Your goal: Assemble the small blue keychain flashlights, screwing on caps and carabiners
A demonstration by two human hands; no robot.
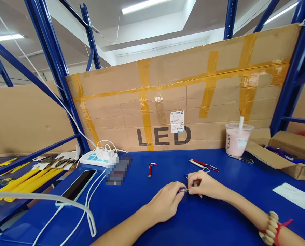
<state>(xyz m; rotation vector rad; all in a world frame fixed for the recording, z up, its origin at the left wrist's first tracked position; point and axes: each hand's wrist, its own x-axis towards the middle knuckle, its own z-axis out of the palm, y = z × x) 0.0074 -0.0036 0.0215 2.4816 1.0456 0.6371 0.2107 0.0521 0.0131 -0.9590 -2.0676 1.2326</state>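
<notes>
Both hands meet low over the blue tabletop (111, 212), right of the middle. Between thumb and fingers my left hand (166, 201) pinches one end of a small, thin metallic piece (183, 190). Its other end is at the fingertips of my right hand (203, 184), which are pressed together. Fingers cover most of the piece, so its full shape is hidden. A bit of something blue shows just behind the right fingertips. Beyond the hands lie a red and a white pen-like tool (197, 163). A small red tool with a bent top (150, 170) lies farther left.
A phone (77, 186), white cables and a power strip (98, 157) are at the left. A pink drink cup (238, 140) stands back right, beside an open cardboard box (295, 167). A white strip (295, 196) lies at the right. Taped cardboard (111, 116) stands behind.
</notes>
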